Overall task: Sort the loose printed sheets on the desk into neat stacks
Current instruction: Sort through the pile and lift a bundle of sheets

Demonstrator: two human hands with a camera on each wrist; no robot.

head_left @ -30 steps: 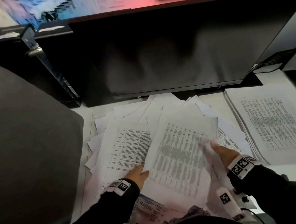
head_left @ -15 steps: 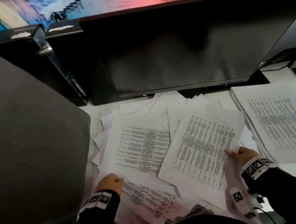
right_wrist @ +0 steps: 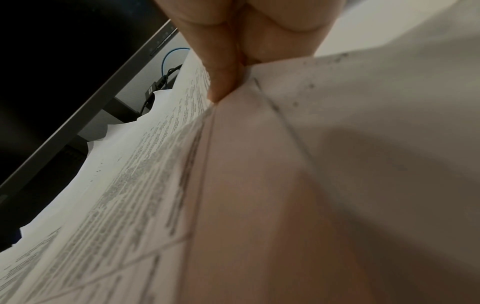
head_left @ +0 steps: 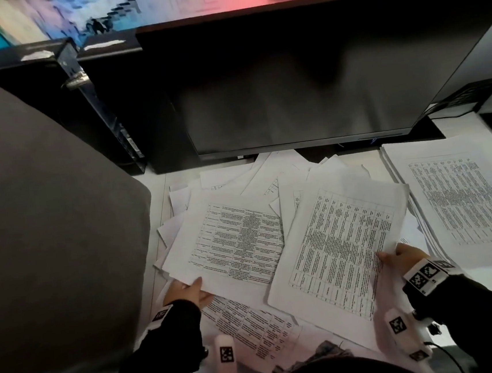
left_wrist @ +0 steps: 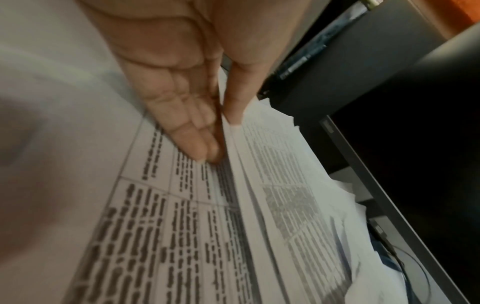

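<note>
Right hand [head_left: 396, 259] pinches sheet [head_left: 343, 246]; left hand [head_left: 188, 291] pinches another sheet [head_left: 229, 242].

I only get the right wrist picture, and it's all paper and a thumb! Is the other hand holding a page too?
Observer: Yes. The left hand pinches the near edge of another printed sheet, thumb on top and fingers under it.
Child: Is there a neat pile anywhere?
Observer: One tidy stack lies on the desk to the right of the right hand.
Child: And the messy ones?
Observer: A loose heap fans out in front of the monitor, under both held sheets.
Child: What's on my page?
Observer: The right-hand sheet carries a table of small print, too blurred to read.
</note>
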